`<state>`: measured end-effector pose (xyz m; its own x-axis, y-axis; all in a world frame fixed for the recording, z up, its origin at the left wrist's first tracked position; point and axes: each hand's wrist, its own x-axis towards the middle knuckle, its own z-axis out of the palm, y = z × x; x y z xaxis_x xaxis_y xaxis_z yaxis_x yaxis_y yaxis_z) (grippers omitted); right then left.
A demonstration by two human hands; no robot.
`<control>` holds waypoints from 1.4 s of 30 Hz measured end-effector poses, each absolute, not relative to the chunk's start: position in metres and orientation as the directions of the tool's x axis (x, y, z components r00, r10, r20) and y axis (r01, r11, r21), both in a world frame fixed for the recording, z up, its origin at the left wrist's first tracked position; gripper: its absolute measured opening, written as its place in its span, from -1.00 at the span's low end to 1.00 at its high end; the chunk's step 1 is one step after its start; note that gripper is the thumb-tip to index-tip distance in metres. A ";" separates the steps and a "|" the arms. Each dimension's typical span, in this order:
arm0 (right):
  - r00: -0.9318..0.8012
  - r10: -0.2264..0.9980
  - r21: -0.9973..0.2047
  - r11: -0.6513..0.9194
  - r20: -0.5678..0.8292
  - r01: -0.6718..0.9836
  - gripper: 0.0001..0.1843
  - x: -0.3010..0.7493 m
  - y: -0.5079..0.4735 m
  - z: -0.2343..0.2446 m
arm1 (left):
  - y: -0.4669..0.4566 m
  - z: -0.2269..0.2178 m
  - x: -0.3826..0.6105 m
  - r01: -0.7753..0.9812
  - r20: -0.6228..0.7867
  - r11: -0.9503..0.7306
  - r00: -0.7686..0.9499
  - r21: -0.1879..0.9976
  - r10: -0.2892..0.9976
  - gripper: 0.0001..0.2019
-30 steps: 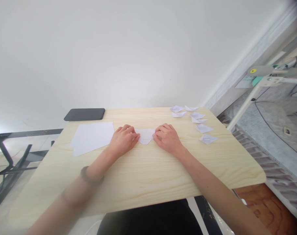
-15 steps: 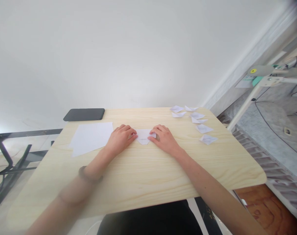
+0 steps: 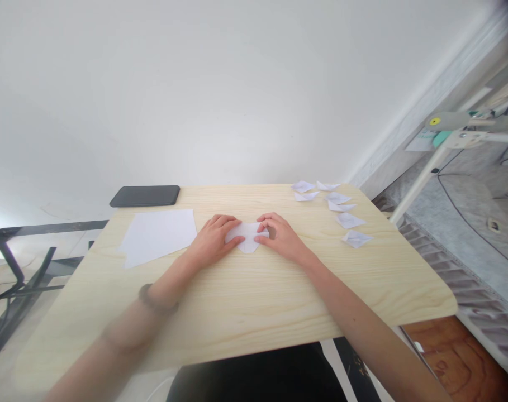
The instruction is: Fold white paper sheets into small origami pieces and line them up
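Between my hands a small folded sheet of white paper (image 3: 248, 237) lies on the wooden table (image 3: 237, 312), its lower edge coming to a blunt point. My left hand (image 3: 215, 237) grips its left end, thumb on top and fingers along the upper edge. At the right end, my right hand (image 3: 276, 234) pinches the paper between thumb and curled fingers. Left of my left hand lie flat white paper sheets (image 3: 161, 235). Several folded paper boats (image 3: 357, 239) stand toward the table's right side.
A black phone (image 3: 145, 196) rests at the table's back left corner. Behind the table rises a white wall (image 3: 237, 100). A white metal frame (image 3: 421, 184) stands off to the right, and dark chair legs (image 3: 39, 271) are at the left.
The folded paper's lower part has opened out from a flat edge into a longer point. My left thumb has moved further onto the paper, and both hands remain at its ends.
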<state>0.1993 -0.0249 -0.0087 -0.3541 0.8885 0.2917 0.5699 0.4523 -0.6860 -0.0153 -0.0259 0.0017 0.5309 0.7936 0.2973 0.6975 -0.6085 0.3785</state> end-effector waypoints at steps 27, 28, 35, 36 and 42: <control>-0.259 0.956 -0.943 0.209 0.141 0.258 -0.72 0.189 -0.032 0.000 | -0.028 0.007 -0.004 0.206 -0.007 -0.061 0.315 0.977 0.949 -0.64; -0.276 0.952 -0.933 0.216 0.135 0.287 -0.72 0.189 -0.033 0.001 | -0.029 0.008 -0.004 0.216 -0.005 -0.066 0.311 0.974 0.950 -0.66; -0.300 0.941 -0.868 0.273 0.153 0.414 -0.71 0.186 -0.040 0.005 | -0.033 0.012 -0.001 0.233 0.058 -0.134 0.309 0.963 0.949 -0.69; -0.305 0.939 -0.865 0.282 0.159 0.415 -0.71 0.185 -0.040 0.005 | -0.033 0.013 -0.001 0.247 0.067 -0.148 0.307 0.958 0.949 -0.69; -0.342 0.918 -0.848 0.339 0.202 0.408 -0.75 0.185 -0.042 0.009 | -0.033 0.012 -0.002 0.280 0.075 -0.164 0.303 0.946 0.950 -0.69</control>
